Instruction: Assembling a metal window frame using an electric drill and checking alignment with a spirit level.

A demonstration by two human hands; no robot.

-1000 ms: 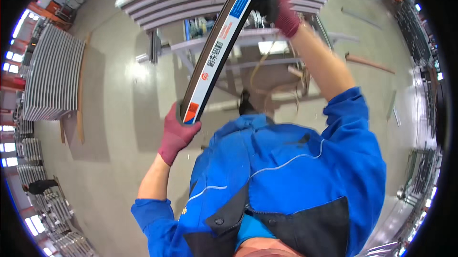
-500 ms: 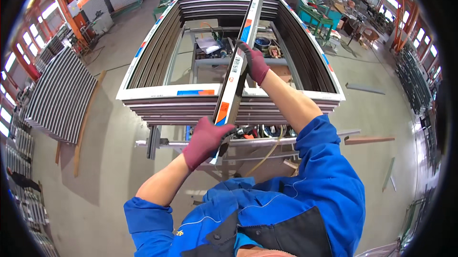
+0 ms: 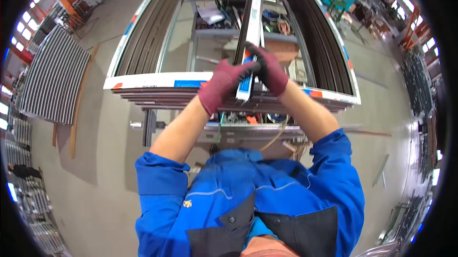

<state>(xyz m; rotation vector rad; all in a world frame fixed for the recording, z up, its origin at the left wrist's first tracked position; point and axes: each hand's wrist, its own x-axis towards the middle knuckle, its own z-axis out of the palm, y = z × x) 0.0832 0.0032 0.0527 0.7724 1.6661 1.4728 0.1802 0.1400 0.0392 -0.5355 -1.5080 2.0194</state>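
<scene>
A long dark metal profile (image 3: 255, 16), faced with white film with blue and orange patches, points away from me across the stack of rectangular frames (image 3: 157, 80). My left hand (image 3: 223, 83), in a maroon and black glove, closes on the profile near its close end from the left. From the right my right hand (image 3: 271, 71), gloved the same way, grips it just beside the left, fingers over its top. The profile's close end sticks out below both hands, above the near side of the stack. Its far end runs out at the top edge of the view.
Inside the frames' opening, a lower surface holds tools and papers (image 3: 210, 15). A workbench rail (image 3: 191, 134) runs beneath the stack's near side. Slatted panels (image 3: 55, 78) lean at the left, and loose metal strips (image 3: 381, 171) lie on the floor at the right.
My left hand has moved up and forward along with the profile, and the hands are now close together at its near end. The view has tipped down; the person opposite has left it.
</scene>
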